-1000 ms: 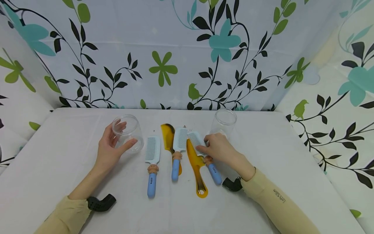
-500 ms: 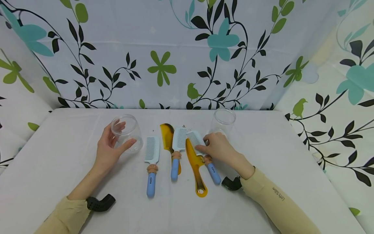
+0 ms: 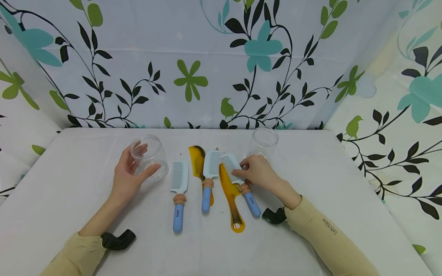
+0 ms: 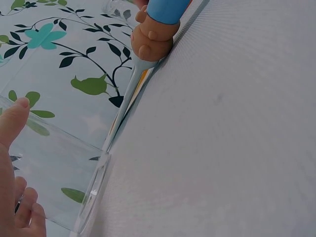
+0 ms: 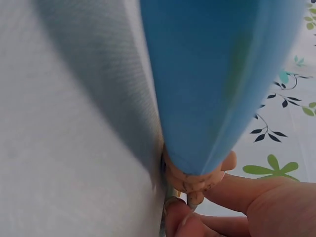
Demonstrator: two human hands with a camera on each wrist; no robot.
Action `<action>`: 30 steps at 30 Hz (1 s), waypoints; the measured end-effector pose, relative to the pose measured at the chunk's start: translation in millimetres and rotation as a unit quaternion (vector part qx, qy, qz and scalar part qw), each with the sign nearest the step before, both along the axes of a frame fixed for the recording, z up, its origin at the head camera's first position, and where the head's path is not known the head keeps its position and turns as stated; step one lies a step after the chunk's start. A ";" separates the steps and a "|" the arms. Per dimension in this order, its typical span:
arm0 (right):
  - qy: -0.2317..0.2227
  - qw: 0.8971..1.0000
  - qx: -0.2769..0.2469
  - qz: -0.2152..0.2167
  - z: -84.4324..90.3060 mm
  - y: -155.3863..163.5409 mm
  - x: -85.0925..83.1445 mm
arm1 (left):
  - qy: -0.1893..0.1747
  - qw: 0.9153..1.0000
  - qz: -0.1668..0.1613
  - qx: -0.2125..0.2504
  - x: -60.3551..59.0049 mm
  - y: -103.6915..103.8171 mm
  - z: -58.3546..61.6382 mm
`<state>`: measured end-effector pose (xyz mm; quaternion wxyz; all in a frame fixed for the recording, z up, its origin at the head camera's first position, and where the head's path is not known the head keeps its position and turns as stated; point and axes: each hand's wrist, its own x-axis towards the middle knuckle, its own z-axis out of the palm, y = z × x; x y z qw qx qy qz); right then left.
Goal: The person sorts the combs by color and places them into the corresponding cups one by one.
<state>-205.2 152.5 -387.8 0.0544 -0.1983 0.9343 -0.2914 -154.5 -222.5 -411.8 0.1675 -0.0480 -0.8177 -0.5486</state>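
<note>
My left hand (image 3: 129, 172) grips a clear plastic cup (image 3: 157, 157) that stands on the table, thumb on its near side and fingers behind it. My right hand (image 3: 260, 172) pinches the head of the rightmost light-blue comb (image 3: 232, 163), whose darker blue handle (image 5: 212, 84) looms large in the right wrist view. Partly over this comb's teeth lies an amber comb (image 3: 232, 191). Left of them, another light-blue comb (image 3: 211, 165) overlaps a second amber comb (image 3: 197, 159). A third light-blue comb (image 3: 178, 178) lies apart, nearest the left cup. Each blue comb has a brown figure at its neck.
Behind my right hand stands a second clear cup (image 3: 265, 140), partly hidden by that hand. A white cloth covers the table (image 3: 293, 245). Patterned curtains (image 3: 207, 50) rise at the back and sides. Black wrist mounts (image 3: 119, 239) jut from both sleeves.
Hands, cups and combs keep nearly the same places. The whole head view has shifted very slightly, and my right hand's fingers have moved only a little.
</note>
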 end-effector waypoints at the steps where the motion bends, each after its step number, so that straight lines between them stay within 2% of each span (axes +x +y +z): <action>1: -0.006 1.000 -0.004 0.000 0.2 0.1 0.2 | 0.000 1.000 0.000 0.001 0.2 0.1 0.2; 8: -0.023 1.000 -0.019 -0.003 4.0 -0.8 2.2 | 0.000 1.000 -0.001 0.003 0.7 0.9 0.8; 24: -0.038 0.998 -0.059 -0.004 0.6 0.6 0.6 | 0.007 1.000 -0.008 0.003 -0.1 0.8 0.3; 30: -0.058 0.996 -0.070 -0.002 2.0 0.6 0.0 | 0.010 1.000 -0.006 0.000 -0.2 0.3 -0.5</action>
